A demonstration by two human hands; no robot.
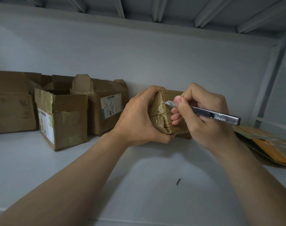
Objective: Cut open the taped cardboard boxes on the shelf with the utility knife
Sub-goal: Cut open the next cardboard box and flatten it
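Note:
A small brown cardboard box point(162, 115) wrapped in clear tape stands on the white shelf point(90, 168), near its middle. My left hand point(139, 118) grips the box from its left side, fingers over the top edge. My right hand point(202, 115) holds a silver and black utility knife point(217, 115) like a pen. The blade tip touches the tape near the upper edge of the box's front face. The right part of the box is hidden behind my right hand.
Three opened cardboard boxes stand at the left against the back wall: a large one point(11, 103), one with a white label point(64, 118) in front, and another labelled one point(106, 103). Flattened orange and brown packaging point(269, 144) lies at the right. A small dark scrap point(178, 181) lies on the shelf.

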